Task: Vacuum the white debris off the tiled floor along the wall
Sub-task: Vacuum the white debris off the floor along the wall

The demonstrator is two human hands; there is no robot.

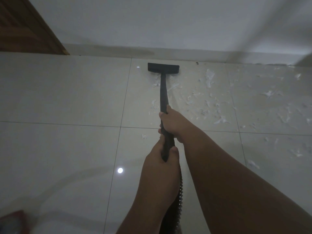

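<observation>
White debris [209,78] lies scattered on the floor [67,98], mostly right of the vacuum tube [163,92]. The right hand [172,122] and, nearer the body, the left hand [160,154] both clamp it; its nozzle [163,67] sits by the wall [152,22]. Mid-sweep, I judge: next, steer rightward into the scraps.

Dim, grey light throughout, with little contrast. The glossy floor [67,98] throws back two round glints: a small glint [138,66] just left of the vacuum head [163,69] and a larger glint [120,170] well below it. The wall [278,39] far right of the head is brightest. The white debris [209,78] right of the head looks smeared, and the corner far below and left of it is blurred.
</observation>
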